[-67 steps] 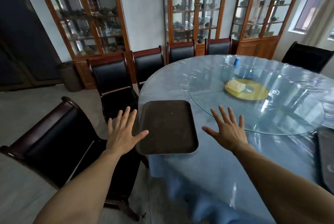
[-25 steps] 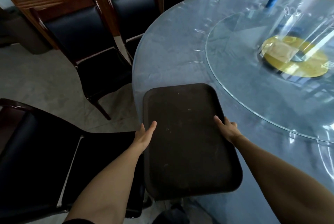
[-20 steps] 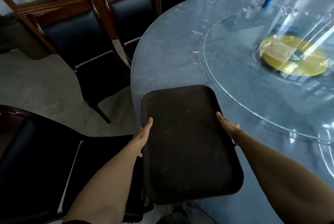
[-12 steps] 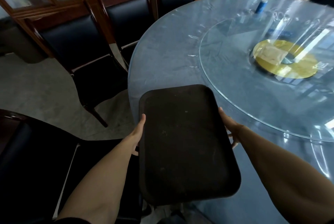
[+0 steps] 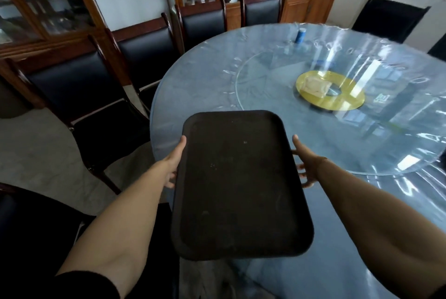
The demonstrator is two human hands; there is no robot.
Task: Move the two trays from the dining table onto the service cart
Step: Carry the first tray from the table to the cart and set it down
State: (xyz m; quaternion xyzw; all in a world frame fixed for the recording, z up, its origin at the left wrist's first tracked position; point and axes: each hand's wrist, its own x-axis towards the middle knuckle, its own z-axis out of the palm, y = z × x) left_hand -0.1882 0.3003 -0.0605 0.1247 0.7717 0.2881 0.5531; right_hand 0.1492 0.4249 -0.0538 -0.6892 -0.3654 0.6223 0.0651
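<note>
A dark brown rectangular tray (image 5: pixel 237 185) hangs in the air over the near edge of the round dining table (image 5: pixel 205 86). My left hand (image 5: pixel 173 163) grips its left long side, thumb on the rim and fingers underneath. My right hand (image 5: pixel 305 166) grips the right long side the same way. The tray is empty and lies roughly level. No second tray and no service cart are in view.
A glass turntable (image 5: pixel 277 110) with a yellow disc (image 5: pixel 337 96) and a wrapped packet sits mid-table; a blue can (image 5: pixel 300 36) stands behind it. Black chairs (image 5: pixel 79 91) ring the table's left and far side. Wooden glass cabinets (image 5: pixel 43 9) line the wall.
Both hands took hold of the tray's sides and lifted it off the table toward me. My view has tilted up, showing more of the cabinets and chairs.
</note>
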